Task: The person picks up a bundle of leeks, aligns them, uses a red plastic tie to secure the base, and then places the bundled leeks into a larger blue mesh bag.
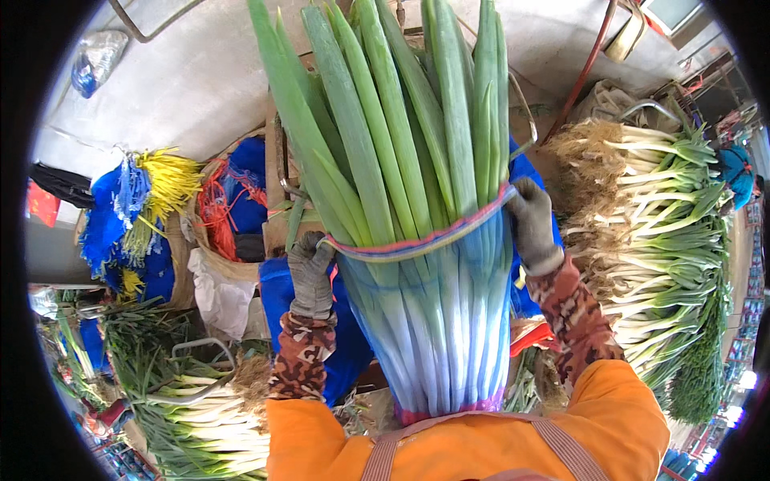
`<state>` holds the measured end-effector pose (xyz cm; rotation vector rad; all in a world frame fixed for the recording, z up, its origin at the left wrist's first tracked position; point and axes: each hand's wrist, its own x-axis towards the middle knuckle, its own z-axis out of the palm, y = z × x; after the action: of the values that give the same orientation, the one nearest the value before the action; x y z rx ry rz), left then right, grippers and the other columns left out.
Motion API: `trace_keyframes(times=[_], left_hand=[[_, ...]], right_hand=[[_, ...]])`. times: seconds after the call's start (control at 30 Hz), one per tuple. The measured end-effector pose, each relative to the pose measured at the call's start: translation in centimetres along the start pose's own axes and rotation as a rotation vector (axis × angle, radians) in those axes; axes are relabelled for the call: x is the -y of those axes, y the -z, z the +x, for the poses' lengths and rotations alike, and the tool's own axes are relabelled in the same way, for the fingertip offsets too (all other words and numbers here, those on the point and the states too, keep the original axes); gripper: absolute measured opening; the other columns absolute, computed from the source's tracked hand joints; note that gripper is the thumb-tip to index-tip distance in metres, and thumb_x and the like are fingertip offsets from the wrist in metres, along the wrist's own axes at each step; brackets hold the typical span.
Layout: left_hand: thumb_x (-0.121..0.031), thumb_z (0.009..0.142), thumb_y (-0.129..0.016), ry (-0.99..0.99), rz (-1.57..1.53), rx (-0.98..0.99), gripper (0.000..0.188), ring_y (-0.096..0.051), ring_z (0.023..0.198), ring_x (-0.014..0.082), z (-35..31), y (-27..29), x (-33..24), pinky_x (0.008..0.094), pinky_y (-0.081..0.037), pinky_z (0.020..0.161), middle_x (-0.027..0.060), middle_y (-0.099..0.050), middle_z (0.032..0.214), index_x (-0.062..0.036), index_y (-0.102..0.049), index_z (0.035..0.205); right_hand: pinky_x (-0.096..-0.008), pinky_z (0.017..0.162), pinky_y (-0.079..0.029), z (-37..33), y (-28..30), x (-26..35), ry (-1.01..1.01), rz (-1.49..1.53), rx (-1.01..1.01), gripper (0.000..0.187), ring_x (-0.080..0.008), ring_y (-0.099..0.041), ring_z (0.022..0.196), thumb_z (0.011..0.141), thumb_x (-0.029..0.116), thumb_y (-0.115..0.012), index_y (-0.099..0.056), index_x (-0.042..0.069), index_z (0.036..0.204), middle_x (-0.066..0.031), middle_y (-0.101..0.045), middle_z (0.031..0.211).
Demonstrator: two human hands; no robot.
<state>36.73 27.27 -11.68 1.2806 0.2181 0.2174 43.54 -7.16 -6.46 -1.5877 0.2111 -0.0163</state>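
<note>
A large bundle of green onions [401, 144] stands in a blue mesh bag [433, 321] in front of me, leafy tops pointing away and white stalks toward my body. Around the leaves runs the bag's rim, banded red and yellow. My left hand [311, 260], in a grey glove, is closed on this rim at its left end. At the right end my right hand [532, 220], also gloved, grips the rim. Purple-pink mesh shows at the bag's bottom, close against my orange top. The fingertips of both hands are partly hidden.
Green onions [642, 240] with roots are stacked high at the right; another pile [208, 425] lies at the lower left. Blue mesh [108, 216] and yellow ties [168, 180] hang at the left, beside a sack [228, 268] with orange strings. A metal frame [525, 112] stands behind the bundle.
</note>
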Motion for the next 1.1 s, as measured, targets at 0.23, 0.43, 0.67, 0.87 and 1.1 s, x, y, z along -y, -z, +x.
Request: trace_keyframes(times=[0.23,0.43,0.67,0.87,1.1], left_hand=[[-0.047,0.085,-0.065,-0.876,1.097,-0.076,0.065,-0.047,0.118,0.0358,-8.6,-9.5,-4.6,0.0489,-0.034,0.101,0.0183,-0.050,0.129,-0.0054,-0.050,0.132],[-0.074,0.072,-0.059,-0.560,1.723,0.003,0.101,-0.008,0.145,0.0474,-11.0,-17.8,-3.2,0.0727,-0.006,0.106,0.0245,-0.012,0.158,-0.0164,-0.033,0.151],[-0.073,0.075,-0.056,-0.536,1.841,-0.047,0.100,-0.007,0.147,0.0457,-11.3,-19.9,-3.0,0.0738,-0.007,0.106,0.0239,-0.010,0.160,-0.0170,-0.029,0.153],[-0.068,0.079,-0.058,-0.291,1.833,0.000,0.093,-0.009,0.146,0.0450,-8.6,-21.8,-4.3,0.0719,-0.012,0.109,0.0193,-0.012,0.161,-0.0221,-0.026,0.154],[-0.069,0.080,-0.058,-0.235,1.781,-0.018,0.089,-0.009,0.148,0.0389,-4.7,-22.1,-4.8,0.0721,-0.014,0.108,0.0128,-0.015,0.161,-0.0278,-0.027,0.153]], right_hand=[[-0.0255,0.077,-0.051,0.6,1.2,1.0,0.021,0.131,-0.001,0.015,-0.0114,-0.062,0.080,0.083,0.005,-0.075,-0.070,0.000,0.096,-0.0039,-0.070,0.090],[-0.0291,0.097,-0.041,-3.7,4.7,0.3,0.119,0.469,0.303,0.038,-0.0156,-0.056,0.110,0.089,0.010,-0.055,-0.057,-0.004,0.125,-0.0083,-0.063,0.113],[-0.0334,0.095,-0.044,-18.7,12.9,-30.4,-0.455,-0.007,0.355,0.044,-0.0211,-0.056,0.109,0.092,0.026,-0.052,-0.054,0.000,0.129,-0.0090,-0.058,0.120],[-0.0376,0.105,-0.038,-31.1,13.8,-30.1,-0.786,0.392,0.635,0.064,-0.0224,-0.049,0.122,0.092,0.049,-0.048,-0.045,0.003,0.138,-0.0099,-0.051,0.134],[-0.0349,0.116,-0.027,-33.2,14.9,-21.7,-0.544,0.572,0.722,0.073,-0.0210,-0.038,0.136,0.098,0.057,-0.044,-0.034,0.006,0.149,-0.0100,-0.040,0.149]])
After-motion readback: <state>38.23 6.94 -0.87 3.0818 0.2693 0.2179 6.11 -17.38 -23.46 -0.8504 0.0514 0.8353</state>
